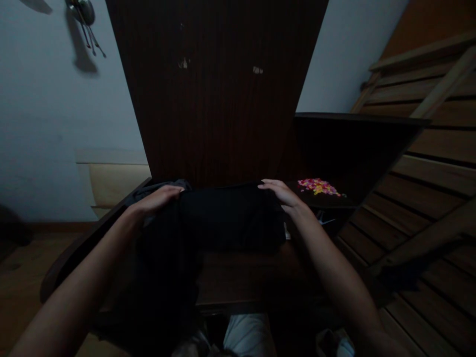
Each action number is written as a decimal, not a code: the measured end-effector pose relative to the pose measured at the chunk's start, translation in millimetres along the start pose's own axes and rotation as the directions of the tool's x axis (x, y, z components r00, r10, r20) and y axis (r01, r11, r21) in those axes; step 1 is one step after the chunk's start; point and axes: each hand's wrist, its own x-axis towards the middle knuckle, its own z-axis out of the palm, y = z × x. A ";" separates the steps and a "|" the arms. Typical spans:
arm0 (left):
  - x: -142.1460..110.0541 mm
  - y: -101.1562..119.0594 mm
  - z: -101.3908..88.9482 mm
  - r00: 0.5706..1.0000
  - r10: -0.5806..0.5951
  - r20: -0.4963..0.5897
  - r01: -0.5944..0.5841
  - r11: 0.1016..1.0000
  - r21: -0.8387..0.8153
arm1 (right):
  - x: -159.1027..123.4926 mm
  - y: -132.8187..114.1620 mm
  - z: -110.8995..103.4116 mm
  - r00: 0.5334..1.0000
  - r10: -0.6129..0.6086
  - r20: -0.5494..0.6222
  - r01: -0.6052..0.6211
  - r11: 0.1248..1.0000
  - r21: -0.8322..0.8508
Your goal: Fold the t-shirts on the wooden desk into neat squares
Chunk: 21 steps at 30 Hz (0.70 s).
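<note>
A black garment [226,215] lies spread on a dark wooden desk [241,277], with part of it hanging off the front left. My left hand [159,197] rests on its far left corner, fingers curled over the cloth edge. My right hand [280,191] lies flat on its far right corner, fingers stretched out and together. A grey piece of cloth [163,186] shows just behind my left hand.
A tall dark wooden panel [215,89] stands behind the desk. A small heap of pink and yellow bits [318,186] lies on the desk to the right. Wooden slats [427,163] lean at the right. Spoons [87,22] hang on the wall at top left.
</note>
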 end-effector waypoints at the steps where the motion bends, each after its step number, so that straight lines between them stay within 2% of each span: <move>1: 11.8 -1.7 -0.1 1.000 -0.003 0.012 0.001 0.989 0.149 | 4.2 8.7 0.2 0.999 0.040 0.003 -0.040 0.999 -0.014; 3: 33.7 -9.6 8.5 1.000 0.009 0.030 -0.022 0.886 0.464 | 14.4 31.2 2.1 0.991 0.132 -0.018 -0.134 0.987 -0.093; 5: 49.9 -21.3 25.6 0.999 0.025 0.043 -0.045 0.814 0.579 | 23.7 56.9 6.2 0.970 0.215 -0.114 -0.236 0.945 -0.226; 7: 58.7 -34.5 45.2 0.998 0.045 0.046 -0.064 0.780 0.622 | 30.0 80.9 11.1 0.951 0.238 -0.199 -0.292 0.901 -0.320; 11: 60.4 -59.0 71.9 0.996 0.084 0.025 -0.078 0.717 0.693 | 33.5 111.4 14.2 0.940 0.242 -0.242 -0.323 0.864 -0.388; 16: 58.2 -76.1 75.1 0.996 0.087 0.023 -0.075 0.666 0.742 | 27.8 120.7 0.7 0.930 0.307 -0.202 -0.367 0.811 -0.456; 21: 53.0 -75.3 74.6 0.993 0.113 0.032 -0.098 0.647 0.756 | 18.9 124.6 -11.5 0.918 0.358 -0.173 -0.397 0.805 -0.441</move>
